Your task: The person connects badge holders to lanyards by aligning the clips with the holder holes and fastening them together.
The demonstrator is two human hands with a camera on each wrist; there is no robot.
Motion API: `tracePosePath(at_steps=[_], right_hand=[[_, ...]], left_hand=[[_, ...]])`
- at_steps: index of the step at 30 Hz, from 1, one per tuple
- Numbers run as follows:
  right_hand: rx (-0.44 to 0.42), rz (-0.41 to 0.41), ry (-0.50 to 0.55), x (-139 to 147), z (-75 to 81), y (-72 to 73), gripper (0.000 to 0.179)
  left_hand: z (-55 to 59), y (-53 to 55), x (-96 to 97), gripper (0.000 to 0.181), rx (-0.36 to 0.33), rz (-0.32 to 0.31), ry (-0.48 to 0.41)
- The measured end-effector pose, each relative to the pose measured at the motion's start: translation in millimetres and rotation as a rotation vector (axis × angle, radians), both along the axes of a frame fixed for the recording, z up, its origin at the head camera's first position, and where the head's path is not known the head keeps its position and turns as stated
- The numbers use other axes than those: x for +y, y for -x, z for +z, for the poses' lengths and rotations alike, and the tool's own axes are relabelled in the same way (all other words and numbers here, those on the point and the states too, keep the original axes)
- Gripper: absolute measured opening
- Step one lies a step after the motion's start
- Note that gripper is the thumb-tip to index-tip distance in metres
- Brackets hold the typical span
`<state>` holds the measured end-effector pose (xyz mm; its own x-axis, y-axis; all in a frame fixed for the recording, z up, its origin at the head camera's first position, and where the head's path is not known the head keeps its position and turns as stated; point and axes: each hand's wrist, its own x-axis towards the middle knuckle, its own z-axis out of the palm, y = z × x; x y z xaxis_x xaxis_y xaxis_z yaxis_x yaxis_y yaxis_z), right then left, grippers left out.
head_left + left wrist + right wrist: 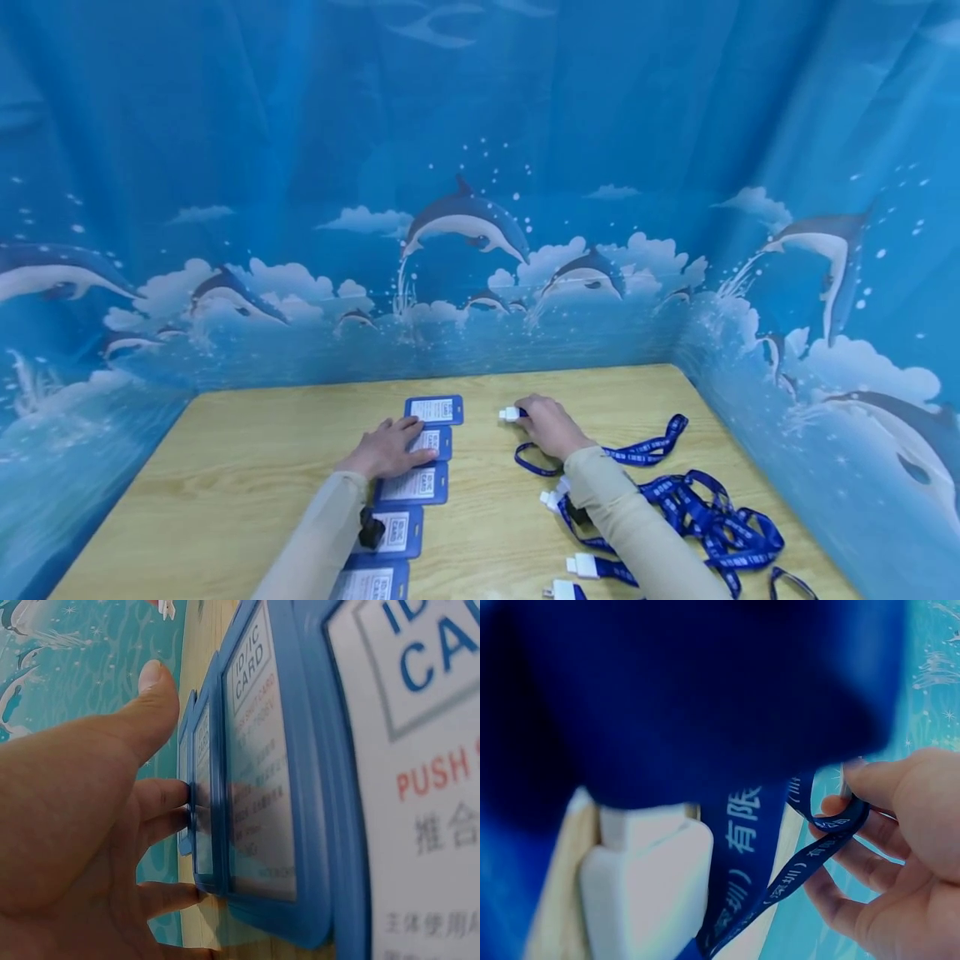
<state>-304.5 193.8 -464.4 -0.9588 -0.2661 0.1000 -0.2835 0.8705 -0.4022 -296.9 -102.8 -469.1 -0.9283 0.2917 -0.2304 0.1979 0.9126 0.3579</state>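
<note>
My left hand rests over a column of blue ID card holders, its fingers spread on the second holder from the far end. In the left wrist view, the fingertips touch the far holders, while a nearer holder stands large beside the hand. My right hand pinches a dark blue lanyard with white lettering, close to its white clip. Another white clip and blurred blue strap fill the near part of the right wrist view.
Several more blue lanyards lie tangled on the right side of the wooden table. White clips point left from that pile. A blue dolphin-print curtain stands along the back and both sides.
</note>
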Motion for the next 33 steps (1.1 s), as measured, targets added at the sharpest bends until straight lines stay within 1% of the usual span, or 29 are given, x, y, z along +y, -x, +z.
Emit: tracePosePath(at_steps=[4, 7, 15, 20, 26, 33], right_hand=[[0.005, 0.031, 0.011, -6.4, -2.6, 1.5, 0.029], [0.000, 0.027, 0.012, -8.5, -3.5, 1.8, 0.029], [0.011, 0.021, -0.002, -4.9, -2.2, 0.3, 0.028], [-0.003, 0.002, -0.008, -3.7, -1.3, 0.9, 0.029], [-0.021, -0.004, -0.007, -4.2, 0.5, 3.0, 0.029], [-0.015, 0.003, -0.017, -2.7, -0.2, 3.5, 0.028]], left_hand=[[-0.4, -0.1, -6.6, 0.080, 0.012, 0.006, 0.027], [1.1, -0.4, -8.3, 0.079, 0.012, -0.001, 0.036], [1.1, 0.8, -2.7, 0.081, 0.001, 0.006, 0.022], [1.3, 1.6, 0.6, 0.080, 0.003, 0.002, 0.024], [1.5, 1.8, 1.7, 0.079, -0.008, 0.010, 0.026], [-1.4, 1.8, 3.9, 0.078, -0.014, 0.011, 0.016]])
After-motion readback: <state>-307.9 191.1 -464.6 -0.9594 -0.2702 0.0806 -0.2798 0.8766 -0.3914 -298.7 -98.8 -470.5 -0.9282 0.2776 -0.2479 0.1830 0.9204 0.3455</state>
